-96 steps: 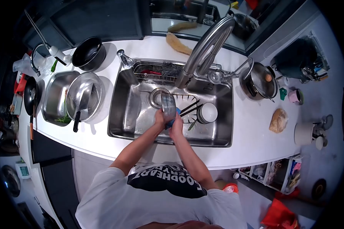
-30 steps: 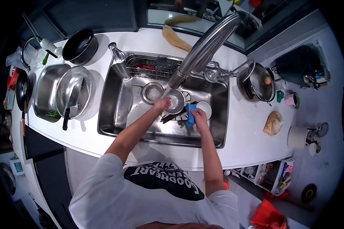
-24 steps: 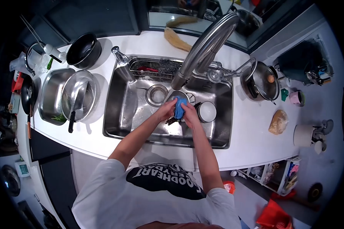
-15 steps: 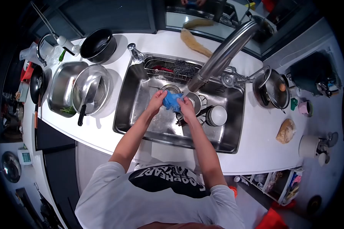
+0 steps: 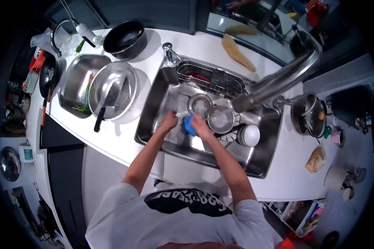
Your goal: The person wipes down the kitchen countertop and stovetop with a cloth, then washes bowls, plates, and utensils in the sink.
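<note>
Over the steel sink (image 5: 245, 168), my right hand (image 5: 200, 127) grips a crumpled blue cloth (image 5: 189, 125); both are somewhat blurred. To its left, my left hand (image 5: 168, 121) is apart from the cloth, its fingers curled in with nothing visible in them. Just right of my right hand, a round strainer or metal bowl (image 5: 221, 119) sits in the sink. Beyond it are stacked white bowls (image 5: 250, 135) on their side. The drain (image 5: 200, 104) lies behind my hands.
A large faucet (image 5: 262, 93) reaches over the sink from the right. On the left, a clear bowl (image 5: 131, 93) carries a knife (image 5: 108, 101) beside a smaller sink basin (image 5: 68, 79). A black pot (image 5: 125, 39) stands behind; a lidded pot (image 5: 309, 116) is at right.
My left hand has let go of the blue cloth and moved apart. My right hand keeps the cloth, now bunched and lower in the sink. The camera view has turned somewhat.
</note>
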Demonstrator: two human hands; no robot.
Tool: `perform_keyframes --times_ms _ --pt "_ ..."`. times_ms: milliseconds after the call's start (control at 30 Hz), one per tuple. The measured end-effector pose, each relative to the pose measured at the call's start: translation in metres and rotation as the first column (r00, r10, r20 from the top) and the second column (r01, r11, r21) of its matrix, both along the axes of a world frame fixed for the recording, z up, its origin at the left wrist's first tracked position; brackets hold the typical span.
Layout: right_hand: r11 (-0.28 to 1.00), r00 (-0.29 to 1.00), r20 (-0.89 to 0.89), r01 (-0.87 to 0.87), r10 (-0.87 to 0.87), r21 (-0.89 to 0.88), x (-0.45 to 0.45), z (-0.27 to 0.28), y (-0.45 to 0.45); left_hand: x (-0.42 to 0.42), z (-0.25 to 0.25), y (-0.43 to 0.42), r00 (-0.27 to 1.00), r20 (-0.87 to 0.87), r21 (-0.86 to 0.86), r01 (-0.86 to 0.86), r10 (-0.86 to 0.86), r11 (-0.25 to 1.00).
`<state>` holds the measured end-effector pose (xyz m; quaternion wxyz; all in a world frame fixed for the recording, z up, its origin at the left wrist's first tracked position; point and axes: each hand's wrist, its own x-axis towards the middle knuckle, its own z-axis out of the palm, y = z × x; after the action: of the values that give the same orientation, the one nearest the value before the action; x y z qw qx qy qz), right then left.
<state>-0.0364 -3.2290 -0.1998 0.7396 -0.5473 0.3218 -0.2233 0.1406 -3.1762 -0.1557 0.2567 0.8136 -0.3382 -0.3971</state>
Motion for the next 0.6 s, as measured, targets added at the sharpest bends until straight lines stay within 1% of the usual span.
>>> perform_keyframes --times_ms 33,67,100,133,167,200,267,300,367,400,467,533,567,600 --pt "0.977 0.968 -0.135 -0.204 0.21 0.056 0.005 0.017 0.009 0.01 0.004 0.007 1.0 -0.018 -0.011 -0.008 0.008 1.0" --pt "0.904 0.955 -0.115 -0.298 0.275 -0.308 0.01 -0.036 0.026 0.024 -0.011 0.014 0.999 0.018 -0.022 0.036 -0.036 0.999" --pt "0.613 0.764 -0.409 -0.645 0.5 -0.456 0.02 -0.031 0.022 0.031 -0.01 0.019 1.0 -0.003 -0.003 0.003 -0.003 1.0" --pt "0.481 0.632 -0.463 -0.774 0.621 -0.411 0.027 -0.032 0.032 0.034 -0.005 0.024 0.992 -0.098 -0.012 -0.081 0.079 0.997" --pt "0.153 0.457 -0.662 -0.872 0.594 -0.465 0.033 -0.035 0.039 0.038 0.0 0.026 0.991 -0.097 -0.018 -0.093 0.09 0.996" --pt "0.097 0.581 -0.646 -0.776 0.495 -0.624 0.031 -0.037 0.048 0.039 0.001 0.029 0.99 -0.097 -0.023 -0.108 0.105 0.994" --pt "0.055 0.538 -0.647 -0.79 0.541 -0.61 0.042 -0.049 0.036 0.044 -0.008 0.035 0.978 -0.162 -0.062 -0.142 0.13 0.988" --pt "0.045 0.552 -0.693 -0.796 0.464 -0.604 0.058 -0.045 0.031 0.047 -0.02 0.039 0.965 -0.203 -0.09 -0.187 0.166 0.978" --pt "0.023 0.555 -0.774 -0.817 0.305 -0.576 0.088 -0.028 0.015 0.046 0.001 0.036 0.963 -0.191 -0.041 -0.202 0.191 0.979" --pt "0.009 0.544 -0.818 -0.834 0.186 -0.552 0.099 -0.049 0.003 0.044 0.012 0.035 0.96 -0.189 -0.015 -0.211 0.205 0.977" --pt "-0.006 0.5 -0.863 -0.865 -0.063 -0.501 0.124 -0.127 -0.025 0.043 0.019 0.033 0.96 -0.159 -0.041 -0.24 0.231 0.97" --pt "0.112 0.433 -0.844 -0.867 -0.316 -0.486 0.144 -0.12 -0.055 0.044 0.034 0.03 0.96 -0.142 -0.042 -0.251 0.243 0.967" --pt "0.225 0.374 -0.82 -0.836 -0.433 -0.5 0.144 -0.079 -0.074 0.043 0.036 0.03 0.955 -0.14 -0.043 -0.27 0.262 0.962" --pt "0.42 0.448 -0.754 -0.637 -0.481 -0.647 0.14 -0.064 -0.089 0.043 0.038 0.03 0.95 -0.136 -0.046 -0.288 0.279 0.957"
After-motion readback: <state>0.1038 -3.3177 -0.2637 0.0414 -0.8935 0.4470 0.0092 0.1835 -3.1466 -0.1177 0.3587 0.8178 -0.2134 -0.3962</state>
